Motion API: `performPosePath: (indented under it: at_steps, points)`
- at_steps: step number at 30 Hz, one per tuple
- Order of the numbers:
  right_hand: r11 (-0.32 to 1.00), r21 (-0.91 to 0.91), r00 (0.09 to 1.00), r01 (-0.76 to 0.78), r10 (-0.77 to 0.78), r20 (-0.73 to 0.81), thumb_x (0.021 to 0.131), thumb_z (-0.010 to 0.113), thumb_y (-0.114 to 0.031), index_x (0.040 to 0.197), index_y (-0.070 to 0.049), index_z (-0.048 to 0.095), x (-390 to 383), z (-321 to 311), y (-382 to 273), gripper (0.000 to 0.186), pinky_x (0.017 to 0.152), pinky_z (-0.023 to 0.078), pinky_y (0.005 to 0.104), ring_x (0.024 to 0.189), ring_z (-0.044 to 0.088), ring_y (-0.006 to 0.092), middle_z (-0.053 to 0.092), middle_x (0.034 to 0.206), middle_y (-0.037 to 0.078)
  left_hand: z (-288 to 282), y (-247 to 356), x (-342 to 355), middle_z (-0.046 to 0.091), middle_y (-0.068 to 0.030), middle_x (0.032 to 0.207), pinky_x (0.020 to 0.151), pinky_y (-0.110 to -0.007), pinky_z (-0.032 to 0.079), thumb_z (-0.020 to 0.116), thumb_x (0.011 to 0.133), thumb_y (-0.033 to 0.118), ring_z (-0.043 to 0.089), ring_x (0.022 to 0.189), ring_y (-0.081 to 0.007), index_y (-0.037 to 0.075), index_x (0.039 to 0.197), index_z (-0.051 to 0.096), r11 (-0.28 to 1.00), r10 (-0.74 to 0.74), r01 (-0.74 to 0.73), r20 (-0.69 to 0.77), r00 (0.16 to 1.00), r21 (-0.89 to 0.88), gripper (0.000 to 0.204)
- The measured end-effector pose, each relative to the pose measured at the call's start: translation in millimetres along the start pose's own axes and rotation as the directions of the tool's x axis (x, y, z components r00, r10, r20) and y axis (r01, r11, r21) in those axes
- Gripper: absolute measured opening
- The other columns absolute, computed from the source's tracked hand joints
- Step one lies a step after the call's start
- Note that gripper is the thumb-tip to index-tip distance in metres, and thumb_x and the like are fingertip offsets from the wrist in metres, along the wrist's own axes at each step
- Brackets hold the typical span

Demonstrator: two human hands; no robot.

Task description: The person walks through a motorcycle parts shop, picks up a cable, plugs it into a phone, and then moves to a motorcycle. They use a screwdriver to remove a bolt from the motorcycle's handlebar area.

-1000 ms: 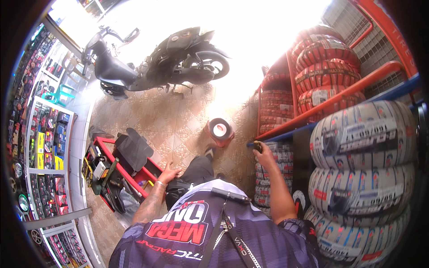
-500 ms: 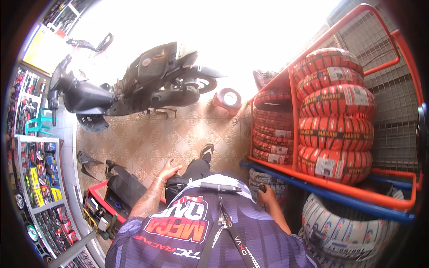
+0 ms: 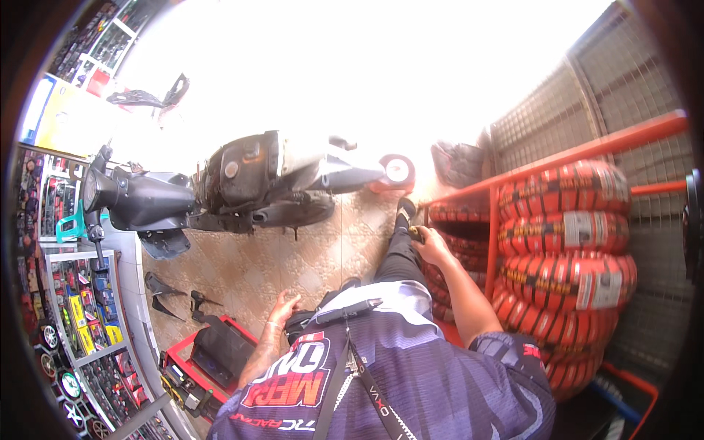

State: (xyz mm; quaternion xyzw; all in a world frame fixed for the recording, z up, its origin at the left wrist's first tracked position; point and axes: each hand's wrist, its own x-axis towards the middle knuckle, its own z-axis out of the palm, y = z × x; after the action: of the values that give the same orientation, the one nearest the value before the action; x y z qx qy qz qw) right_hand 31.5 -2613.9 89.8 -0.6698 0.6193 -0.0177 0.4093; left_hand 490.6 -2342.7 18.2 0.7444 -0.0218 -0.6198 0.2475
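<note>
My right hand (image 3: 434, 247) is closed around a small dark object with a yellowish part (image 3: 416, 233), mostly hidden by the fingers; its kind I cannot make out. That arm reaches forward beside the orange rack (image 3: 493, 242), above my outstretched leg. Low at my left side, my left hand (image 3: 281, 308) hangs with its fingers apart and nothing in it. Ahead to the left stands a dark scooter (image 3: 246, 176), with its rear end toward the right. Past my front foot is a red stool-like thing (image 3: 385, 186) with a white round top.
Red-wrapped tyres (image 3: 565, 231) stand stacked in the rack on my right. Near my left arm sits a red tool cart (image 3: 242, 331), with dark body panels (image 3: 163, 297) on the tiled floor beyond. A glass display case (image 3: 84, 308) lines the left side, near a green chair (image 3: 71, 224).
I have stepped forward, closer to the scooter and the stool-like thing. My right hand has swung forward from beside my hip, still holding the small object. My left hand stays low and empty.
</note>
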Motion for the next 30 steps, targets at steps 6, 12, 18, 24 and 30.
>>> performPosePath:
  at_steps: [6, 12, 18, 24, 30]
  points:
    - [0.973, -0.221, 0.973, -0.067, 0.112, 0.2, 0.081, 0.071, -0.027, 0.125, -0.011, 0.062, 189.6, -52.5, 54.4, 0.048, 0.098, 0.048, 0.0443, 0.115, 0.061, 0.0365, 0.065, 0.118, 0.023, 97.8, 66.5, 14.8, 0.057, -0.005, 0.081, 0.062, -0.035, 0.053, 0.079, 0.084, 0.025, 0.058, 0.068, -0.0165, 0.011, 0.153, 0.022, 0.984, -0.011, -0.002, -0.072, 0.997, -0.18, 0.09]
    - [0.956, -0.226, 0.968, 0.188, -0.141, 0.208, 0.083, 0.067, -0.021, 0.121, -0.009, 0.064, 370.1, -160.8, 23.3, 0.04, 0.09, 0.052, 0.0424, 0.106, 0.065, 0.0358, 0.067, 0.113, 0.024, 184.7, 161.5, 9.8, 0.064, -0.0041, 0.087, 0.061, -0.028, 0.052, 0.077, 0.086, 0.024, 0.058, 0.066, -0.012, 0.009, 0.151, 0.024, 0.98, 0.147, -0.159, -0.102, 0.984, -0.121, 0.085]
    - [0.914, 0.176, 0.926, 0.367, -0.34, -0.167, 0.082, 0.07, -0.015, 0.124, -0.002, 0.06, 534.2, -258.7, -61.2, 0.045, 0.088, 0.051, 0.0395, 0.101, 0.066, 0.0341, 0.068, 0.11, 0.024, 231.3, 219.4, 45.4, 0.065, -0.0061, 0.091, 0.062, -0.029, 0.052, 0.077, 0.086, 0.028, 0.058, 0.067, -0.012, 0.008, 0.149, 0.027, 0.967, 0.138, -0.153, -0.086, 0.987, -0.203, 0.084]
    - [0.954, -0.044, 0.952, 0.297, -0.3, -0.062, 0.08, 0.073, -0.027, 0.126, -0.002, 0.059, 542.5, -306.3, -53.0, 0.055, 0.089, 0.051, 0.0438, 0.102, 0.066, 0.0377, 0.069, 0.107, 0.024, 259.0, 278.1, 95.5, 0.064, -0.0072, 0.089, 0.064, -0.028, 0.051, 0.081, 0.081, 0.034, 0.058, 0.069, -0.0132, -0.002, 0.147, 0.03, 0.957, 0.2, -0.202, -0.032, 0.979, -0.208, 0.09]
    - [0.943, -0.299, 0.989, 0.144, -0.125, 0.081, 0.082, 0.071, -0.018, 0.114, -0.003, 0.064, 527.2, -317.0, 55.5, 0.036, 0.081, 0.052, 0.039, 0.09, 0.067, 0.0258, 0.07, 0.094, 0.017, 269.2, 304.2, 91.1, 0.063, -0.0067, 0.088, 0.069, -0.028, 0.05, 0.08, 0.081, 0.04, 0.059, 0.075, -0.0134, -0.004, 0.146, 0.032, 0.949, 0.122, -0.149, -0.113, 0.986, -0.278, 0.092]
